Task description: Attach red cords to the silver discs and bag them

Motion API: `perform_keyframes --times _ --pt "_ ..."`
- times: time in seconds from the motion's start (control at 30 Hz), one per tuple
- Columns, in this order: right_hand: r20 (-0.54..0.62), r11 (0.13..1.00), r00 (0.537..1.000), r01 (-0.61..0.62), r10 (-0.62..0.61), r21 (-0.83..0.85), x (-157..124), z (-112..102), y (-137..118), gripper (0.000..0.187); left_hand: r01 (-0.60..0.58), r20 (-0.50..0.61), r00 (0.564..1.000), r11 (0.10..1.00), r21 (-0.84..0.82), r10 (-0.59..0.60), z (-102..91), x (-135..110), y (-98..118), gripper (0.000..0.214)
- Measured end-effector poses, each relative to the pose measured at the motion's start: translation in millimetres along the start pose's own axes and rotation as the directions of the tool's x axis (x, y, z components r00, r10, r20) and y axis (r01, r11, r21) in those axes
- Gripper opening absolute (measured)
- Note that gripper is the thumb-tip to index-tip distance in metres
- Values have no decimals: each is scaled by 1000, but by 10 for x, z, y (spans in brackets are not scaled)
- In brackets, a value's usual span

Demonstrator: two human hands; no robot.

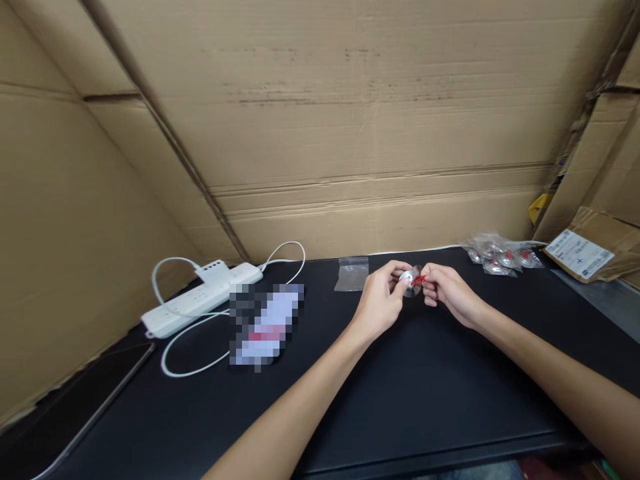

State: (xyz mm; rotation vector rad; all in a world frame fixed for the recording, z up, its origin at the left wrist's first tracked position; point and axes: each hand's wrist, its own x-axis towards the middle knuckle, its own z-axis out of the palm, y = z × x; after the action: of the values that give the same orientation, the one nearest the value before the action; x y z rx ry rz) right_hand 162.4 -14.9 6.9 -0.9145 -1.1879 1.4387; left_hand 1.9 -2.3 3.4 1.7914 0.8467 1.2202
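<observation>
Both my hands meet over the middle of the black table (425, 393). My left hand (381, 300) pinches a small round silver disc (410, 281) between thumb and fingers. My right hand (447, 293) is closed on a thin red piece (419, 280) that sticks out of the disc's right side. The disc is held a little above the tabletop. An empty clear zip bag (351, 273) lies flat just to the left of my hands.
A pile of small clear bags (500, 257) with silver and red parts lies at the back right. A white power strip (200, 299) with white cables sits at the left, beside a blurred object (267, 323). Cardboard walls surround the table; a labelled box (583, 253) stands right.
</observation>
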Motion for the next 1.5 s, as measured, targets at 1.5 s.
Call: perform_keyframes --times 1.5 --pt "197 978 979 13 -55 210 -59 27 10 5 310 120 946 726 -614 -302 85 -36 44 24"
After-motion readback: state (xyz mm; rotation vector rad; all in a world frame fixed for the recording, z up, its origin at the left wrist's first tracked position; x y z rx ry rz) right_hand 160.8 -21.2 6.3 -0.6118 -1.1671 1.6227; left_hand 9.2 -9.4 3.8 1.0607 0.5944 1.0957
